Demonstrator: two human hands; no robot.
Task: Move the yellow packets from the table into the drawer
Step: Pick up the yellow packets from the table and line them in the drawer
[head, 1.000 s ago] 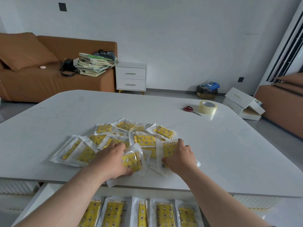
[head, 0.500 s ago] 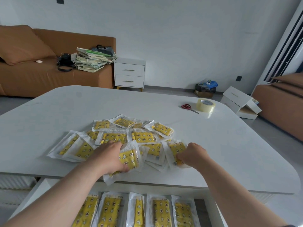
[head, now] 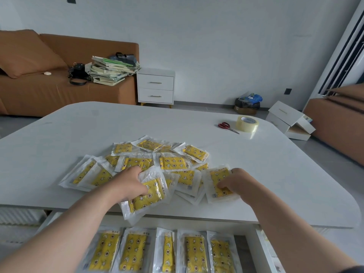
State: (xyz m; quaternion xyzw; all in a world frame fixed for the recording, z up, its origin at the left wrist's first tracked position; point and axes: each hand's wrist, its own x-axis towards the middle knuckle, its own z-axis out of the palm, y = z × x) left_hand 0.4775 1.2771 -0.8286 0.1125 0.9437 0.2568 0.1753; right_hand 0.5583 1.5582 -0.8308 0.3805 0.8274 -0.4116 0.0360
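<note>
Several yellow packets in clear wrappers lie in a loose pile on the white table. My left hand grips one packet whose lower end hangs over the table's front edge. My right hand pinches another packet at the pile's right side, which lies flat on the table. Below the front edge, the open drawer holds a row of several yellow packets standing side by side.
Red-handled scissors and a roll of clear tape sit at the table's far right. Beyond are a brown sofa with stacked books, a white nightstand and white boxes on the floor.
Both hands have drawn their packets toward the table's front edge. The left packet now overhangs the edge, and the right hand has shifted right with its packet.
</note>
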